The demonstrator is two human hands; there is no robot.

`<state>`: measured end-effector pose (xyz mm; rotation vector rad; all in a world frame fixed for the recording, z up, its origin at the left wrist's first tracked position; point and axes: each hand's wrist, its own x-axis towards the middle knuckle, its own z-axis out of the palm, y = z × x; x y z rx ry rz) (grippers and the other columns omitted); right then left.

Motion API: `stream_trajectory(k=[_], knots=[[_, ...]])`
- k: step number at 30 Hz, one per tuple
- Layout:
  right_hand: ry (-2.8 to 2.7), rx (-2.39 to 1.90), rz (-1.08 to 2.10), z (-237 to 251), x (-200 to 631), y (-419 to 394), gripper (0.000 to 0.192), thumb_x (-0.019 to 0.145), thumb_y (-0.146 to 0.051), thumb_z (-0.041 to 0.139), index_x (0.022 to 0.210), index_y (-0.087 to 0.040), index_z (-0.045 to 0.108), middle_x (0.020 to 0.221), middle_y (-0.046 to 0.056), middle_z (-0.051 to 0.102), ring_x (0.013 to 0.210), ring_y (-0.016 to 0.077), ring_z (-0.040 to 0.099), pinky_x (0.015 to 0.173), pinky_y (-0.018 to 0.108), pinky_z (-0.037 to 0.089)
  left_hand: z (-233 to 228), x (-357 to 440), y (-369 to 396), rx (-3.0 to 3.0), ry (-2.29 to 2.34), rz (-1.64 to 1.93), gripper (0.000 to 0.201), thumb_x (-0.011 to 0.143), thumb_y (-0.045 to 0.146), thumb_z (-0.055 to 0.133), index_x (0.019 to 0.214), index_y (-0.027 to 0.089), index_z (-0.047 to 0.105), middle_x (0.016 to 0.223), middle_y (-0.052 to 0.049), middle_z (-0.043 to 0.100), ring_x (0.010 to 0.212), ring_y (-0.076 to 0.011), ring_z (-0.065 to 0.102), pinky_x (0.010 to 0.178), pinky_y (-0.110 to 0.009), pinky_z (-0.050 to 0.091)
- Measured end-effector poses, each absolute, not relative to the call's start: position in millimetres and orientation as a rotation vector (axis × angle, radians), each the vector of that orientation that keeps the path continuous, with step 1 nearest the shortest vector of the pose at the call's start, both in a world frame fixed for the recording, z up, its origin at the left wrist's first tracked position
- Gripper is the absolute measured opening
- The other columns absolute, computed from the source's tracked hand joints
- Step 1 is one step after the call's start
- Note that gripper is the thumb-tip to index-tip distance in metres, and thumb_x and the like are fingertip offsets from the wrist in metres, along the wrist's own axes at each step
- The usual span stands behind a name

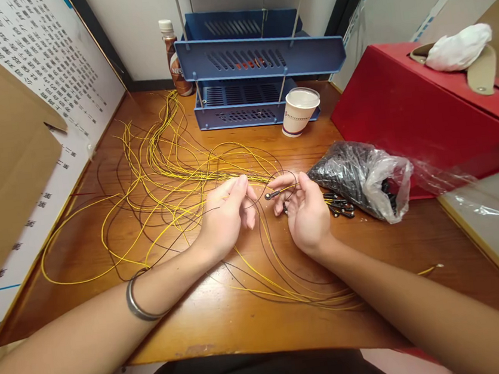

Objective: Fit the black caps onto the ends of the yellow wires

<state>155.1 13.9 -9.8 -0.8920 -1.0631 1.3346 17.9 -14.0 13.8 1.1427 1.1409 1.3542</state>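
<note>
Small black connector [272,195] with a dark metal-looking tip, held right at the middle of the desk [229,327], pinched in the fingertips of the right hand [305,212]. The left hand [228,213] sits just beside it, fingers closed narrow around what looks like a thin wire end aimed at the connector. I can't tell for sure whether it's a yellow strand or a black one, it's too fine to make out.

What could go sideways, as far as I can judge: the yellow wires [158,179] and the thin black wires [266,251] are spread in one big loopy mess across the wood and run under both wrists. Any tug on the held strand could drag a loop along and knot it, or snag on the metal bangle [137,302] on the left wrist. The connector is tiny and smooth, so a loose pinch could easily let it slip into the tangle. The paper cup [298,111] stands near the far loops too, so a hard pull might tip it.

Textures: wires are thin, glossy and springy, holding curves. Desk is warm varnished wood, a bit scuffed at the front edge. The plastic bag [361,177] to the right is crinkly clear film stuffed with more black parts, a few spilling out [339,205] next to the right hand. Behind it a red box [425,107], matte, hard-edged. Blue slotted plastic trays [257,60] at the back.
</note>
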Motion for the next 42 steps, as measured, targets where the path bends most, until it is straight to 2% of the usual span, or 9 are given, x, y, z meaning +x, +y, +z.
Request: stream_trajectory(k=[10,21,23,26,30,32,36,40,42], knots=[[-0.868,-0.853,1.487,-6.8,160.9,25.4,0.046,0.095,-0.063,0.04,0.082,-0.023,0.058,0.058,-0.002,0.052,0.047,0.0137,0.051,0.046,0.028,0.044,14.0,15.7,-17.8,1.05,0.967,1.335,0.046,0.093,0.045,0.059,0.057,0.02,0.045,0.037,0.006,0.034,0.034,-0.0073,0.032,0.039,-0.022,0.027],[-1.125,-0.749,1.325,8.1,159.7,4.7,0.062,0.084,-0.087,0.032,0.111,-0.033,0.046,0.077,-0.003,0.057,0.041,0.0105,0.042,0.039,0.028,0.031,13.9,14.3,-19.6,1.0,0.839,1.471,0.046,0.095,0.045,0.055,0.058,0.02,0.043,0.039,0.006,0.03,0.035,-0.0074,0.027,0.04,-0.023,0.024],[-1.194,-0.708,1.317,5.7,158.9,1.0,0.056,0.083,-0.081,0.047,0.112,-0.032,0.046,0.078,-0.004,0.058,0.042,0.0094,0.042,0.04,0.027,0.031,14.2,14.4,-19.3,1.01,0.847,1.506,0.045,0.097,0.045,0.053,0.06,0.02,0.044,0.039,0.006,0.032,0.036,-0.0079,0.029,0.041,-0.024,0.026],[-1.292,-0.805,1.293,-0.1,157.9,1.3,0.046,0.083,-0.053,0.073,0.116,-0.031,0.049,0.094,-0.001,0.064,0.045,0.007,0.042,0.04,0.026,0.032,14.8,14.4,-19.8,1.046,0.856,1.525,0.045,0.099,0.045,0.05,0.062,0.02,0.047,0.04,0.004,0.038,0.037,-0.0086,0.033,0.044,-0.025,0.029],[-1.418,-0.975,1.301,-4.5,157.0,6.2,0.049,0.081,-0.036,0.079,0.123,-0.028,0.055,0.127,0.006,0.063,0.047,0.0048,0.04,0.038,0.027,0.031,14.4,14.0,-22.2,1.099,0.908,1.51,0.046,0.099,0.048,0.047,0.062,0.02,0.049,0.041,0.003,0.04,0.039,-0.0103,0.037,0.048,-0.027,0.032],[-1.462,-1.021,1.313,-4.8,156.6,8.2,0.044,0.081,-0.032,0.078,0.121,-0.025,0.06,0.115,0.006,0.067,0.046,0.0055,0.041,0.039,0.026,0.031,13.9,13.8,-23.2,1.123,0.92,1.494,0.048,0.099,0.051,0.046,0.061,0.021,0.049,0.041,0.002,0.041,0.04,-0.011,0.038,0.049,-0.028,0.034],[-1.52,-0.971,1.411,-4.0,155.3,9.4,0.018,0.086,-0.035,0.071,0.087,-0.018,0.066,0.072,0.001,0.066,0.054,0.0101,0.051,0.048,0.025,0.038,14.3,14.0,-22.6,1.128,0.88,1.502,0.053,0.1,0.055,0.042,0.061,0.021,0.05,0.041,0.002,0.043,0.04,-0.0112,0.041,0.052,-0.029,0.038],[-1.461,-0.924,1.431,-2.1,155.0,7.9,0.033,0.093,-0.047,0.061,0.076,-0.019,0.064,0.054,-0.004,0.057,0.048,0.0095,0.047,0.051,0.025,0.039,16.4,15.3,-17.6,1.049,0.893,1.618,0.06,0.097,0.071,0.03,0.071,0.022,0.053,0.042,0.003,0.045,0.037,-0.0106,0.04,0.045,-0.027,0.033],[-1.441,-0.919,1.439,-1.2,155.4,7.4,0.042,0.096,-0.054,0.054,0.074,-0.019,0.063,0.048,-0.005,0.051,0.043,0.0092,0.04,0.049,0.026,0.035,16.3,16.5,-15.4,1.025,0.915,1.634,0.06,0.091,0.08,0.035,0.082,0.023,0.051,0.046,0.004,0.05,0.036,-0.0107,0.04,0.042,-0.026,0.031]])
